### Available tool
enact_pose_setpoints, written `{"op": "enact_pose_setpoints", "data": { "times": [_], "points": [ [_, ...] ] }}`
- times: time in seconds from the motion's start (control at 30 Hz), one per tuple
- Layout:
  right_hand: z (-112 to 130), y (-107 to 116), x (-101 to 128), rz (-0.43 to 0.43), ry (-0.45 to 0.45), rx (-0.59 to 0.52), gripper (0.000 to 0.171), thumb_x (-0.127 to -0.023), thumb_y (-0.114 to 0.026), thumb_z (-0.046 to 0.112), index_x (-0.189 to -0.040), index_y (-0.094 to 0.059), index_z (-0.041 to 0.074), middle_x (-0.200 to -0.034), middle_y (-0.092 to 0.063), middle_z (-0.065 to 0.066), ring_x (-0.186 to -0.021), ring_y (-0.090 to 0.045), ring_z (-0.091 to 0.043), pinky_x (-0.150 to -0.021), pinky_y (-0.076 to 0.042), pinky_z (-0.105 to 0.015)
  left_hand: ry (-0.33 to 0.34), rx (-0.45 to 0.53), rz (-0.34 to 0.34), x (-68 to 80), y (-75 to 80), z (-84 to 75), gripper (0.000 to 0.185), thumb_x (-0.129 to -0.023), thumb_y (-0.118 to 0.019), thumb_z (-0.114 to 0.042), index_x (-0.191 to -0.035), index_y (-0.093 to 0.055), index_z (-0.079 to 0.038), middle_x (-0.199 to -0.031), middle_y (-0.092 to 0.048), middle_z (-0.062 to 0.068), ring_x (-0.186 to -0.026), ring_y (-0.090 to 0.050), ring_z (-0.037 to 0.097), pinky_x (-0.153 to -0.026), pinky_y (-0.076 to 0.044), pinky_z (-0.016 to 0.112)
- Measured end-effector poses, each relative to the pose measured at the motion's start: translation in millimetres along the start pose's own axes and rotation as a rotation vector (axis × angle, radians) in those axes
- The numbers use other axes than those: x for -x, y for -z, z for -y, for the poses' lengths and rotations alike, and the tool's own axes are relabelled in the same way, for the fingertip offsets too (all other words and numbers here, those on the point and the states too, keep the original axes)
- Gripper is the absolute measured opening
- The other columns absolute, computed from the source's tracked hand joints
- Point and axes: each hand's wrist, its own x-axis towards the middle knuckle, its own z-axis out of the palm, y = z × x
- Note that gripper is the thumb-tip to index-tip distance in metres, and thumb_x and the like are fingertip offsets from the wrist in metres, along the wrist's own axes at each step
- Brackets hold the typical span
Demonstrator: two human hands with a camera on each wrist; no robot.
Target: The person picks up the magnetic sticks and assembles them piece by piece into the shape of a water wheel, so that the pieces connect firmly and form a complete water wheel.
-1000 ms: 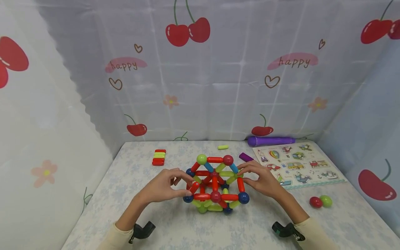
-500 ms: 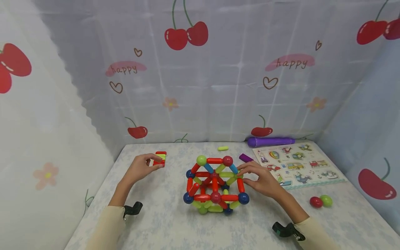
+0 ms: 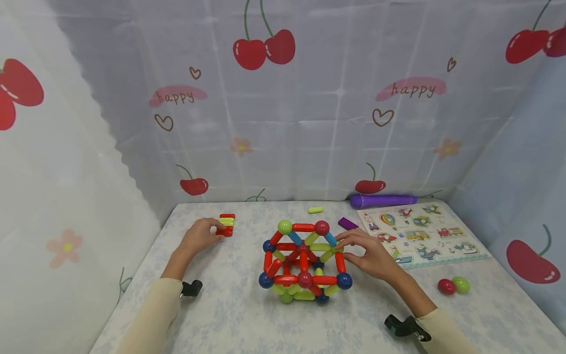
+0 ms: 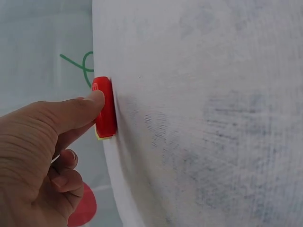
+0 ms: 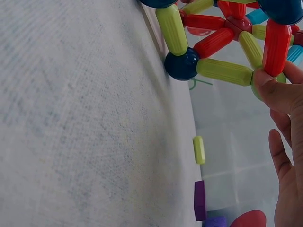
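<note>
A magnetic ball-and-rod structure point(image 3: 304, 280) of red, green and blue rods with coloured balls stands mid-table. At its right side my right hand point(image 3: 369, 253) pinches a green ball point(image 5: 258, 90); in the right wrist view the thumb overlaps that ball beside a red rod point(image 5: 277, 47). Off to the left, my left hand point(image 3: 199, 237) is at a small row of red and yellow-green rods point(image 3: 227, 221). Thumb and forefinger pinch a red rod point(image 4: 107, 111) there, seen close up in the left wrist view, with a yellow-green edge just showing behind it.
A loose yellow-green rod point(image 3: 316, 210) and a purple block point(image 3: 348, 223) lie behind the structure. Farther right are a purple microphone-shaped stick point(image 3: 382, 200) and a picture board point(image 3: 420, 235). A red ball point(image 3: 446, 286) and a green ball point(image 3: 461, 284) touch near the right edge.
My left hand has left the structure's left side and moved back and left to the row of rods, where it now pinches a red one. The right hand stays at the green ball.
</note>
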Motion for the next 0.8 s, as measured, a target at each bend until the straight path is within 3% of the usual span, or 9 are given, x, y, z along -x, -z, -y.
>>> {"op": "enact_pose_setpoints", "data": {
  "times": [0.13, 0.37, 0.57, 0.67, 0.8],
  "points": [
    [1, 1, -1, -0.001, 0.001, -0.001, 0.042, -0.084, -0.085, -0.012, -0.112, -0.08, 0.019, -0.122, -0.076, -0.004, -0.12, -0.065, -0.02, -0.101, -0.05, -0.017, -0.009, -0.029, 0.003, -2.0, -3.8, 1.9, 0.035, -0.095, -0.084, -0.014, -0.128, -0.078, -0.004, -0.134, -0.072, 0.019, -0.136, -0.056, 0.044, -0.113, -0.046, 0.064],
    [-2, 2, -2, -0.003, 0.016, -0.006, 0.044, -0.083, -0.085, -0.014, -0.111, -0.08, 0.019, -0.122, -0.076, -0.004, -0.119, -0.066, -0.02, -0.1, -0.051, -0.018, -0.041, -0.077, 0.002, -0.5, -9.5, -0.3, 0.031, -0.092, -0.087, -0.017, -0.118, -0.081, -0.003, -0.116, -0.076, 0.014, -0.119, -0.065, 0.038, -0.101, -0.055, 0.06],
    [-1, 2, -1, -0.012, 0.011, -0.004, 0.043, -0.082, -0.086, -0.013, -0.112, -0.08, 0.017, -0.122, -0.076, -0.007, -0.118, -0.066, -0.024, -0.099, -0.052, -0.018, -0.098, -0.094, 0.002, 1.1, -14.9, -4.9, 0.028, -0.094, -0.085, -0.017, -0.117, -0.081, -0.002, -0.114, -0.075, 0.012, -0.107, -0.067, 0.03, -0.096, -0.058, 0.054],
    [-1, 1, 0, -0.006, -0.004, -0.011, 0.043, -0.083, -0.085, -0.013, -0.112, -0.08, 0.019, -0.123, -0.076, -0.004, -0.119, -0.066, -0.021, -0.099, -0.052, -0.019, -0.167, -0.052, -0.017, 4.1, -15.9, -11.4, 0.026, -0.095, -0.084, -0.018, -0.117, -0.081, -0.005, -0.11, -0.075, 0.008, -0.098, -0.065, 0.025, -0.089, -0.059, 0.048],
    [0, 0, 0, -0.001, -0.008, -0.024, 0.042, -0.085, -0.085, -0.013, -0.112, -0.08, 0.02, -0.124, -0.076, -0.003, -0.121, -0.065, -0.02, -0.1, -0.051, -0.018, -0.292, 0.12, -0.095, 14.7, -10.7, -29.7, 0.027, -0.093, -0.085, -0.016, -0.119, -0.081, -0.009, -0.111, -0.077, 0.005, -0.096, -0.066, 0.031, -0.083, -0.059, 0.045]
  ]
}}
